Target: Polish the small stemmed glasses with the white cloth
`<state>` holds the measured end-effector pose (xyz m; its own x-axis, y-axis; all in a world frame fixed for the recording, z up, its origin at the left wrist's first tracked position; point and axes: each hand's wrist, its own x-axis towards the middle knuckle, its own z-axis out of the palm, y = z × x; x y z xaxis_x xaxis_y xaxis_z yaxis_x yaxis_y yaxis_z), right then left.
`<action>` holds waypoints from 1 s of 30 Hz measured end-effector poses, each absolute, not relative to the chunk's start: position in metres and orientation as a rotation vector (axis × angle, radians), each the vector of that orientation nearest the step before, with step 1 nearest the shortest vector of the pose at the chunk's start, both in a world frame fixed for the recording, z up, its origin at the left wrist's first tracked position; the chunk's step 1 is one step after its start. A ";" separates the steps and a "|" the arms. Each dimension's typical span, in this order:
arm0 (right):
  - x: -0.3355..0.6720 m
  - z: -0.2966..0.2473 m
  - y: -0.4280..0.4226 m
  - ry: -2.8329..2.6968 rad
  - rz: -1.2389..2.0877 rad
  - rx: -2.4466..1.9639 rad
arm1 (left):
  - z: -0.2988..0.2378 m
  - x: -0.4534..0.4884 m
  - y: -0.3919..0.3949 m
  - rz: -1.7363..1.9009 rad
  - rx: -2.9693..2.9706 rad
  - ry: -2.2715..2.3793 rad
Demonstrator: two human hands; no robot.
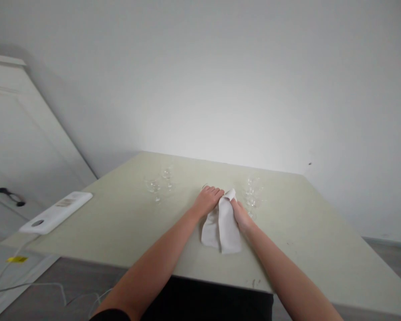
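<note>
A white cloth (230, 227) hangs in folds between my two hands, low over the middle of the table. My right hand (241, 214) is closed on the cloth's upper part. My left hand (208, 200) curls its fingers around a clear glass (204, 185), of which only a bit of rim shows; the rest is hidden by the hand and the cloth. Just past my right hand stand clear stemmed glasses (253, 194), overlapping so that their number is hard to tell. To the left are two more stemmed glasses, one nearer (154, 186) and one farther back (167, 174).
The pale table (137, 232) meets a white wall (220, 89) at its back. A white power strip (58, 213) lies along the left edge, its cable (30, 284) dropping toward the floor. A white cabinet (23, 133) stands at the left.
</note>
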<state>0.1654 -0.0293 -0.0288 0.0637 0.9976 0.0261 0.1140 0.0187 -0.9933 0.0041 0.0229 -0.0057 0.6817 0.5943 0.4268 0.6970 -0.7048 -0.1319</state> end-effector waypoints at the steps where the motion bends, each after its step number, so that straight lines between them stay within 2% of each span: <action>1: 0.166 -0.027 -0.030 -1.265 1.092 -1.295 | -0.006 0.003 0.023 -0.499 -2.624 -1.024; 9: 0.166 -0.023 -0.035 -1.802 0.661 -1.290 | -0.011 -0.001 0.028 -0.282 -2.689 -1.091; 14: 0.166 -0.028 -0.035 -1.925 0.509 -1.156 | -0.011 -0.002 0.028 -0.358 -2.684 -1.322; 19: 0.167 -0.024 -0.034 -1.906 0.521 -1.072 | -0.010 -0.003 0.028 -0.503 -2.684 -1.563; 24: 0.169 -0.017 -0.033 -1.707 0.688 -1.066 | -0.010 -0.003 0.029 -0.534 -2.654 -1.560; 27: 0.169 -0.021 -0.031 -1.678 0.752 -1.158 | -0.009 -0.004 0.028 -0.505 -2.681 -1.376; 30: 0.168 -0.029 -0.028 -1.735 0.785 -1.201 | -0.009 -0.005 0.026 -0.464 -2.773 -1.003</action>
